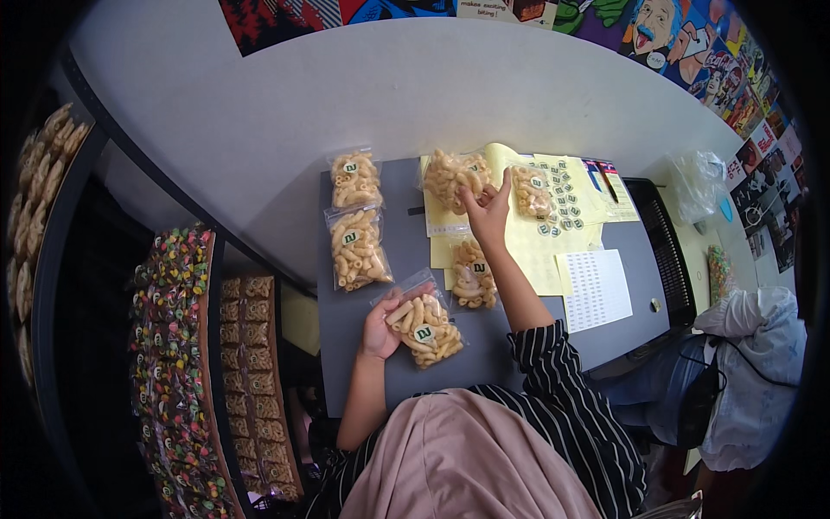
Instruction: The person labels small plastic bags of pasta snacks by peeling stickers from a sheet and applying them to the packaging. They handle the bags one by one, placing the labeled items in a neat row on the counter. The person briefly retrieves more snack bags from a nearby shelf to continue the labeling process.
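Observation:
My left hand [381, 329] holds a clear plastic bag of tube-shaped snacks [436, 324] by its upper left side, above the table's near edge. A round sticker is on the bag's front. Farther out, my right hand [487, 211] grips another snack bag [447, 176], thumb and fingers at its lower right part. Below that wrist lies a labelled snack bag [472, 276], partly hidden by my forearm. To the right of the hand, a smaller-looking snack bag [532, 193] rests on a yellow sheet of round stickers [565, 194].
Two labelled snack bags, one far [355, 178] and one nearer [358, 253], lie at the left of the grey table [402, 259]. At right are a white label sheet [595, 289], a pen [607, 181] and a black crate [661, 246]. Racks of packed sweets [172, 363] stand left.

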Motion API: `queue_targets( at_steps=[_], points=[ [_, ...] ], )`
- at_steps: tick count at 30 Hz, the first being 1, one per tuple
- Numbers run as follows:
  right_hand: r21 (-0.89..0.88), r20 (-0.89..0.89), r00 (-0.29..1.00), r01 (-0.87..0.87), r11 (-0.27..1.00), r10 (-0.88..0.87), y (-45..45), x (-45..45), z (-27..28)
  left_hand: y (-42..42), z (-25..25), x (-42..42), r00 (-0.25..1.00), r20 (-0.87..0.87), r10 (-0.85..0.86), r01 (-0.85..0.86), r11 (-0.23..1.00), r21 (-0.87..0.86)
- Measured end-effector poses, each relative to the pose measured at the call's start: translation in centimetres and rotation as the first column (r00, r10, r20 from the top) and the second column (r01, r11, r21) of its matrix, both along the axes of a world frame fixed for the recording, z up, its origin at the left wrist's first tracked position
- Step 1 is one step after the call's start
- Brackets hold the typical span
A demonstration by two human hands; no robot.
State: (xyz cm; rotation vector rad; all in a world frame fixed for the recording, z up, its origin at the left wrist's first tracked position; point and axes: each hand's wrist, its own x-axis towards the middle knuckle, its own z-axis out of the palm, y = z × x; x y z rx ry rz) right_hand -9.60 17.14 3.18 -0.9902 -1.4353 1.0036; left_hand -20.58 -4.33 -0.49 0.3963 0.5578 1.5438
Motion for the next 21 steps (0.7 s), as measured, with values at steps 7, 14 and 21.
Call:
queue_targets(
  at_steps=[7,14,21],
  points=[
    [-0.049,-0.427,0.903,-0.085,0.995,0.056,0.1,2.4,2.2,0.0,-1.0,-0.1,0.998,0.054,-0.015,0.013,0.999,0.043],
    [0.203,-0.318,0.941,-0.053,0.978,0.117,-0.5,4.8,4.1,0.0,0.5,0.5,0.998,0.059,0.031,-0.026,0.996,-0.081],
    [0.626,0.204,0.979,-0.112,0.772,-0.023,-0.7,4.8,2.8,0.3,-0.5,0.3,0.998,0.064,0.007,-0.004,0.999,-0.049]
  ],
)
